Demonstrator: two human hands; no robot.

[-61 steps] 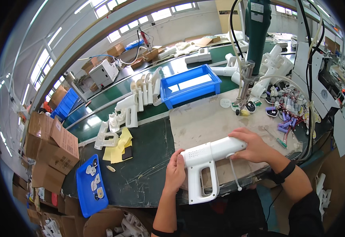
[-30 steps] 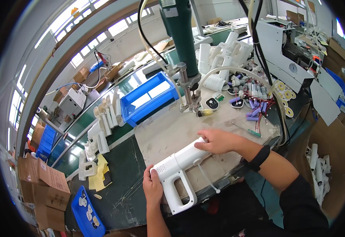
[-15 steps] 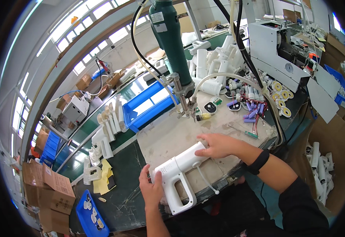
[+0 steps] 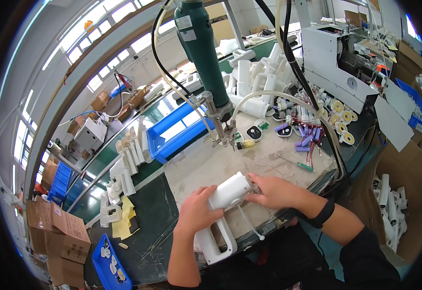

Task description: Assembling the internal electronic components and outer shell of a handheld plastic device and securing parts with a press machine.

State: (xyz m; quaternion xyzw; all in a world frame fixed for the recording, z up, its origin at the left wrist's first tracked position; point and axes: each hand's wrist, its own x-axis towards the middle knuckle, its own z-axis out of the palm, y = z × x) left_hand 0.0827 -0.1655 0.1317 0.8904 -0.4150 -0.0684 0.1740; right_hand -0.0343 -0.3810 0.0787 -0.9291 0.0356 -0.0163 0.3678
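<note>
A white gun-shaped plastic housing (image 4: 228,191) lies tilted at the front edge of the bench, its loop handle (image 4: 223,240) toward me. My left hand (image 4: 197,209) wraps over the rear of its barrel, thumb on the near side, hiding the back end. With bent fingers, my right hand (image 4: 270,191) grips the barrel's other end. A thin white tube (image 4: 252,222) with a small knob hangs from the underside. Above and beyond the housing hangs a green powered screwdriver (image 4: 202,53), its metal tip (image 4: 228,137) apart from both hands.
Small parts, purple battery cells (image 4: 309,138) and a green-handled screwdriver (image 4: 304,166) lie to the right. A blue tray (image 4: 160,152) and white housings (image 4: 257,75) stand beyond. At the left are a blue bin (image 4: 105,270) and yellow sheets (image 4: 124,223); a carton (image 4: 411,169) stands right.
My left hand has moved forward and right from the housing's rear onto the top of its barrel. My right hand has shifted slightly right and down around the end. The view has shifted a little.
</note>
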